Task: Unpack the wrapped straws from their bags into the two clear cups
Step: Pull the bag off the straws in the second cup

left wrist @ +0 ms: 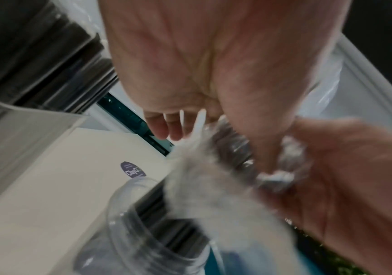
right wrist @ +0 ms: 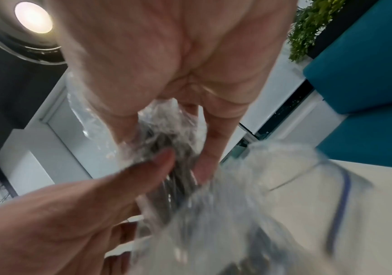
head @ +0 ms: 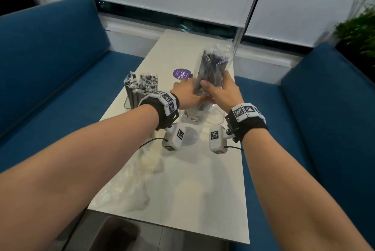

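Both hands (head: 205, 92) grip straw bag (head: 213, 68) (cup (left wrist: 143, 223) blurred).

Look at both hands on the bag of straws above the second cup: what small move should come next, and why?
Probably slide the bag upward off the straws. Both the left hand and right hand grip it upright, and the straws' lower ends already sit in the clear cup.

Head view above, wrist views close.

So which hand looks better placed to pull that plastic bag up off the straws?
Probably the right hand: it grips the bag higher up the bundle, while the left hand holds lower, near the cup, steadying the straws.
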{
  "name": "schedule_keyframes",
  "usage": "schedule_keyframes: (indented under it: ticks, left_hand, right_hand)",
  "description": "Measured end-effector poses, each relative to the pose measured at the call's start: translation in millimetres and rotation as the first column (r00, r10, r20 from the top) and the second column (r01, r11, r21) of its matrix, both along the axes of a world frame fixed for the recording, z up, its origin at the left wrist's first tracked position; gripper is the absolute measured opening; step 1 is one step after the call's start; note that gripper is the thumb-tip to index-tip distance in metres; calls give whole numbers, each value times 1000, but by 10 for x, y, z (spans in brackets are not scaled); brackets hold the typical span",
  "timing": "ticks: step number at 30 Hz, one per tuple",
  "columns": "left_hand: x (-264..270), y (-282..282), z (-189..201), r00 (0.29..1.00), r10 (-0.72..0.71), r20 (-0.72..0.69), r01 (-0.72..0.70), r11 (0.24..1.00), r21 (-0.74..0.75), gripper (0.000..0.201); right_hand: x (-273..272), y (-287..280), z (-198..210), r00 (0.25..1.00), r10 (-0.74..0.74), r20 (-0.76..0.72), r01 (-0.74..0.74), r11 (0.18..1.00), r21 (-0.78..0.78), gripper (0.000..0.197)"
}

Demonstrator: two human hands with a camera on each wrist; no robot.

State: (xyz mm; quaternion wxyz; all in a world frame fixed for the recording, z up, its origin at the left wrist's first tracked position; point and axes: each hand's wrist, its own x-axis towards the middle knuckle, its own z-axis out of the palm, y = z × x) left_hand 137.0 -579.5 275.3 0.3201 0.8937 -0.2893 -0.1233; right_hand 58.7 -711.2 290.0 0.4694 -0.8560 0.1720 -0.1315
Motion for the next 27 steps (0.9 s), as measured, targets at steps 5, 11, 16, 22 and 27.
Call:
schedule_keyframes:
  ticks: [5, 11, 16, 22, 27]
  left_hand:
    - [23, 101, 93, 990, 120, -70, -132, 973, -192, 70]
    - [-30, 151, 140, 992, 85, -89, -92, 993, -73, 63]
    - [-44, 230, 239, 992, 91, -85, -106, 977, -184, 101]
    - [-33, 300, 425, 995, 65, -81, -78, 982, -174, 111]
    - [-60, 353, 572, 996, 88, -2, -86, 966, -244, 92]
  right_hand:
    - [24, -27, 89, 1000, -5, 20, 5, 1000, 16, 61]
    - [39, -10, 56, 996, 51, -68, -55, 997, -50, 37]
    - [21, -31, 165, 998, -20, 57, 25, 996, -85, 57]
    - [-34, -33, 237, 999, -6, -48, 0, 991, -134, 53]
    - [-86, -15, 309, 997, -83, -3, 83, 994, -68, 50]
